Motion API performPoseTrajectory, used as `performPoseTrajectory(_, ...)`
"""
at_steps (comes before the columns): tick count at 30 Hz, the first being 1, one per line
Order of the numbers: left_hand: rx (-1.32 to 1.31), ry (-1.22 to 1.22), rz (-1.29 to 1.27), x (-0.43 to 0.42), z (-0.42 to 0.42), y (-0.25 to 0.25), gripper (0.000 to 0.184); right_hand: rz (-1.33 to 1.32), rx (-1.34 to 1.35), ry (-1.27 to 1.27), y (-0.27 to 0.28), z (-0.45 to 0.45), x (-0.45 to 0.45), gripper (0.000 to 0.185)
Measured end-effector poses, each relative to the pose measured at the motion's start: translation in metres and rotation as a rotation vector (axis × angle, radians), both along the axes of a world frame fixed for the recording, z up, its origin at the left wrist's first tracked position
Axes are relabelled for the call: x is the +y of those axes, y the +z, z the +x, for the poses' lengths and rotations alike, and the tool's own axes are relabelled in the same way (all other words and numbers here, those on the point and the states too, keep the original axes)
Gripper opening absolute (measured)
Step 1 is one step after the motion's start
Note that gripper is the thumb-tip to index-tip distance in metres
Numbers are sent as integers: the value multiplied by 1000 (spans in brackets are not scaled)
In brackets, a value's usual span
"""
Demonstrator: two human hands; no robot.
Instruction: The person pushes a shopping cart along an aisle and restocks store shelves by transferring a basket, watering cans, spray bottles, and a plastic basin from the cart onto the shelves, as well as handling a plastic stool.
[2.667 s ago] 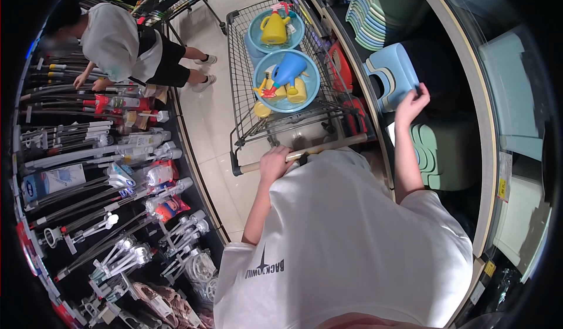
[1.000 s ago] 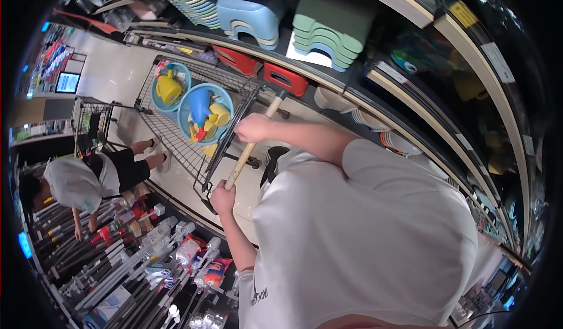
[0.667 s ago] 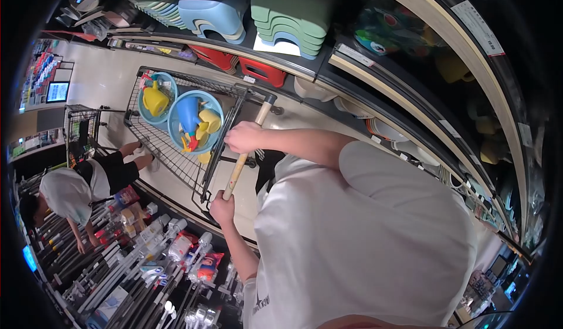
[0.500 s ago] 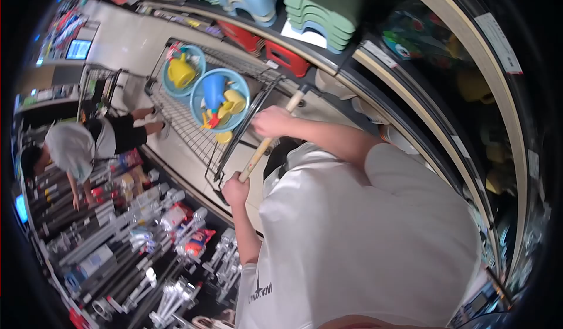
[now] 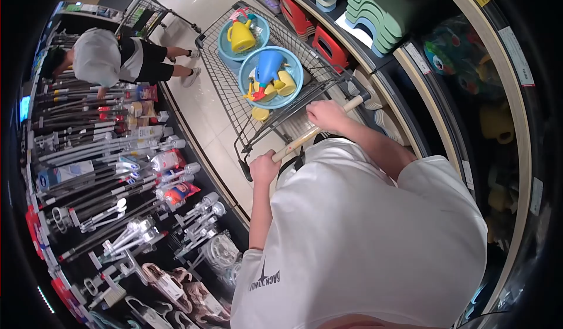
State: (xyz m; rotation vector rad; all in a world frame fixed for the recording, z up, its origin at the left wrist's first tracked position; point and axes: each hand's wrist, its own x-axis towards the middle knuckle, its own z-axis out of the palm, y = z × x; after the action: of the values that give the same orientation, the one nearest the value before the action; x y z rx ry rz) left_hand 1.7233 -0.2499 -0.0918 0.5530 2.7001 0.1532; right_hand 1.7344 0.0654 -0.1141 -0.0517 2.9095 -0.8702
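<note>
Head view: left hand (image 5: 264,167) and right hand (image 5: 326,115) both have their grip clenched round the pale handle (image 5: 300,142) of the shopping cart (image 5: 226,93). Cart's right side is near the shelf edge (image 5: 385,96); I see open floor (image 5: 189,109) left. Person (image 5: 97,53) ahead-left. Dark wire cart, two blue basins (image 5: 249,72) inside, yellow and blue plastic ware in them.

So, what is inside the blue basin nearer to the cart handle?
The basin nearer the handle holds a blue can with a red nozzle, and yellow pieces. What lies under them is covered; I cannot tell.
</note>
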Motion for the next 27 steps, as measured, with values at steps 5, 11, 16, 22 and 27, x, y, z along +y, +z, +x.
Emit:
performPoseTrajectory(5, 12, 1, 0, 6, 49, -17, 24, -5, 34, -7, -21, 46, 7, 22)
performPoseTrajectory(11, 31, -17, -14, 10, 114, -36, 25, 7, 70, -37, -35, 109, 10, 22)
performPoseTrajectory(16, 40, 46, -6, 5, 181, -51, 24, 6, 39, -38, -48, 175, 6, 22)
performPoseTrajectory(22, -13, 20, -28, 0, 264, -61, 25, -53, 86, -42, -62, 258, -2, 20)
performPoseTrajectory(27, 8, 37, 11, -25, 334, -53, 23, -70, 77, -17, -50, 325, -27, 20)
